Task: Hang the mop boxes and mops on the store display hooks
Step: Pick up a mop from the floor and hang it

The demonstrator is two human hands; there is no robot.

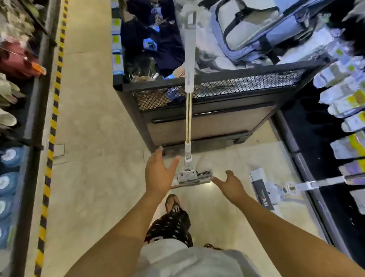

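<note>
Mop [189, 117] – it stands almost upright on the glossy beige tiled floor [98, 142], its flat rectangular head [192, 177] down on the tiles just ahead of the person. A white plastic hinge joins the head to a thin metal pole, which widens into a smooth white grip. The top of that grip, with a loop at its end, leans against the goods in the bin [217, 88] behind it.

To the right, a long grey-and-white mop box [260, 187] lies flat on the floor, and a second mop [294, 186] rests across it, its pale handle pointing toward a dark rack of blurred hanging packets [347, 101]. The bin has a black frame, a wire-mesh upper band and a wood-toned panel below. Dark folded textiles and a pale blue-grey backpack [260, 24] fill it.

Both hands are held out with fingers spread and nothing in them – the left hand [160, 172] just beside the hinge, the right hand [231, 185] near the right end of the head. Neither visibly touches the mop.
</note>
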